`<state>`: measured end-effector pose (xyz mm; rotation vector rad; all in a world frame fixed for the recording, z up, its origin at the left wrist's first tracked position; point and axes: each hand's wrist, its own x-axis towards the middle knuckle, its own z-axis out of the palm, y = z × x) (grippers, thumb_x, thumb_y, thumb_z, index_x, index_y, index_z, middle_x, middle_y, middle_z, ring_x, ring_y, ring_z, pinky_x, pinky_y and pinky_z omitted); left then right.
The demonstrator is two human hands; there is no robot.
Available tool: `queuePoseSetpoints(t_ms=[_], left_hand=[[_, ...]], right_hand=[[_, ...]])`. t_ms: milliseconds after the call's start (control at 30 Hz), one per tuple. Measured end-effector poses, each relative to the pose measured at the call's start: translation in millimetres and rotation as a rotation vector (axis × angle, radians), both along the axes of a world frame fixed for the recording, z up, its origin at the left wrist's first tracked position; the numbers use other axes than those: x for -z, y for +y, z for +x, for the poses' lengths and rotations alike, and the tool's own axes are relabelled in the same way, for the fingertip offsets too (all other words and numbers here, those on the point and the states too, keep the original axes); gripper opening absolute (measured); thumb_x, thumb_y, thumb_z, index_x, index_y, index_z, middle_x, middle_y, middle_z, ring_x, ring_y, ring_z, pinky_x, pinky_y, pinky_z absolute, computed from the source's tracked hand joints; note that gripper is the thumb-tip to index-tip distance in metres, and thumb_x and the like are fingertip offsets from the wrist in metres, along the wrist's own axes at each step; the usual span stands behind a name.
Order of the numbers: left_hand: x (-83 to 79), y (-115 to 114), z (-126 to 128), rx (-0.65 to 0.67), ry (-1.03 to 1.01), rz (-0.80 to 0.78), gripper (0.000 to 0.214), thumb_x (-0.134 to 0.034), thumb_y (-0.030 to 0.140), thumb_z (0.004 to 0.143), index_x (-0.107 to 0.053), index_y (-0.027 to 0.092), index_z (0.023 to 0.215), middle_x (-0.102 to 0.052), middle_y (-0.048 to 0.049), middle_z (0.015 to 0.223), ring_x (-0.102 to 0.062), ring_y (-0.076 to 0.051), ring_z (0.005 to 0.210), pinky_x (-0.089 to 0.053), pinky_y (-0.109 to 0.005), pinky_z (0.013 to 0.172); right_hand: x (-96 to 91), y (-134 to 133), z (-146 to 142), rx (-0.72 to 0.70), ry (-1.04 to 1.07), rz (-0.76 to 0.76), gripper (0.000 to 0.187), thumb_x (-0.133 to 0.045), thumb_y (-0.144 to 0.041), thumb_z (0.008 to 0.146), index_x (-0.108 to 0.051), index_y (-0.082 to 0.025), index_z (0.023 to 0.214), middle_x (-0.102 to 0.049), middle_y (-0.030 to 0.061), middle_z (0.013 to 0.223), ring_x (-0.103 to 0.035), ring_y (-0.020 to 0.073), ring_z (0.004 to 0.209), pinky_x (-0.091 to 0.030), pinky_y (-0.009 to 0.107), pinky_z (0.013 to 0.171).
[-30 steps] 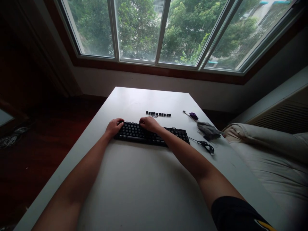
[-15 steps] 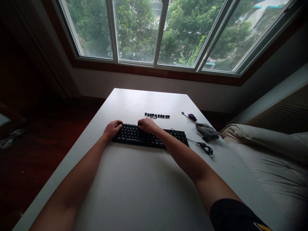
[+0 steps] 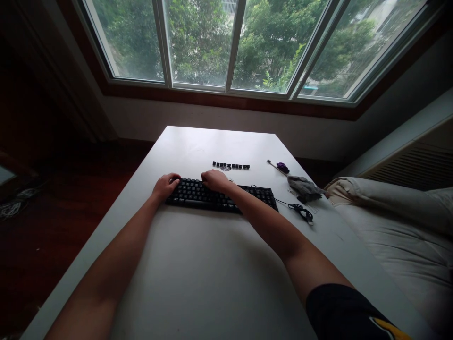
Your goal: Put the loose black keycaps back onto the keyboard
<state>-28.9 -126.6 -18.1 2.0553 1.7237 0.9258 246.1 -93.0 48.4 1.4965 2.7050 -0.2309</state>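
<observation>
A black keyboard (image 3: 191, 194) lies across the white table, its long side facing me. My left hand (image 3: 165, 185) grips its left end, thumb on the top side near the upper corner. Over the upper rows, left of the keyboard's middle, my right hand (image 3: 215, 180) is closed with fingers curled down; what is in its fingertips, if anything, is hidden. That forearm covers part of the keys. Just beyond the keyboard, several loose black keycaps (image 3: 236, 166) stand in a row, with a small shiny item (image 3: 225, 167) beside them that I cannot make out.
Right of the keyboard lies its coiled cable (image 3: 301, 213). Behind that are a grey cloth (image 3: 305, 188), a thin brush (image 3: 276, 166) and a small purple item (image 3: 282, 166). A pale cushioned seat (image 3: 382, 222) adjoins the table (image 3: 212, 264) on the right. A window (image 3: 226, 47) is ahead.
The whole view has shifted slightly, so the table sits a little higher. My right fingers look more curled at the keys; my left hand keeps its hold on the keyboard.
</observation>
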Motion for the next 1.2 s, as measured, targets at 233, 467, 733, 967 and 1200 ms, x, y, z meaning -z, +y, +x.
queuePoseSetpoints(t_ms=[233, 467, 733, 967, 1200], left_hand=[[-0.4, 1, 0, 0.0, -0.001, -0.004, 0.032, -0.055, 0.041, 0.091, -0.076, 0.027, 0.11, -0.076, -0.005, 0.112, -0.067, -0.027, 0.107, -0.051, -0.041, 0.102], [4.1, 3, -3, 0.009, 0.0, 0.012, 0.033, -0.055, 0.042, 0.091, -0.076, 0.025, 0.111, -0.075, -0.0059, 0.11, -0.066, -0.027, 0.105, -0.05, -0.041, 0.101], [0.1, 1, 0, 0.003, -0.008, 0.001, 0.033, -0.055, 0.041, 0.091, -0.075, 0.024, 0.111, -0.075, -0.0064, 0.112, -0.066, -0.028, 0.106, -0.05, -0.042, 0.102], [0.1, 1, -1, 0.003, -0.017, -0.003, 0.032, -0.055, 0.041, 0.091, -0.075, 0.025, 0.111, -0.075, -0.0059, 0.113, -0.066, -0.028, 0.108, -0.05, -0.042, 0.102], [-0.6, 1, 0, 0.007, -0.038, -0.006, 0.03, -0.057, 0.039, 0.091, -0.075, 0.025, 0.11, -0.075, -0.0054, 0.114, -0.066, -0.027, 0.11, -0.05, -0.041, 0.105]], right_hand=[[3.1, 31, 18, 0.117, 0.203, -0.037, 0.027, -0.058, -0.038, 0.104, -0.075, -0.022, 0.117, -0.069, 0.0044, 0.11, -0.062, 0.0136, 0.098, -0.044, 0.02, 0.083], [13.8, 66, 38, 0.247, 0.24, 0.241, 0.028, -0.056, -0.027, 0.104, -0.068, -0.016, 0.127, -0.058, 0.0126, 0.128, -0.05, 0.0203, 0.117, -0.049, 0.029, 0.096], [27.4, 85, 35, 0.209, 0.121, 0.253, 0.035, -0.06, -0.022, 0.101, -0.063, -0.015, 0.135, -0.055, 0.0151, 0.129, -0.048, 0.0233, 0.118, -0.049, 0.036, 0.101], [33.2, 93, 27, 0.224, 0.043, 0.267, 0.032, -0.057, -0.02, 0.101, -0.065, -0.012, 0.131, -0.058, 0.0173, 0.124, -0.049, 0.0251, 0.118, -0.046, 0.038, 0.101], [21.7, 80, 19, 0.168, 0.082, 0.258, 0.028, -0.053, -0.022, 0.104, -0.068, -0.01, 0.125, -0.062, 0.0159, 0.122, -0.054, 0.0217, 0.115, -0.044, 0.034, 0.104]])
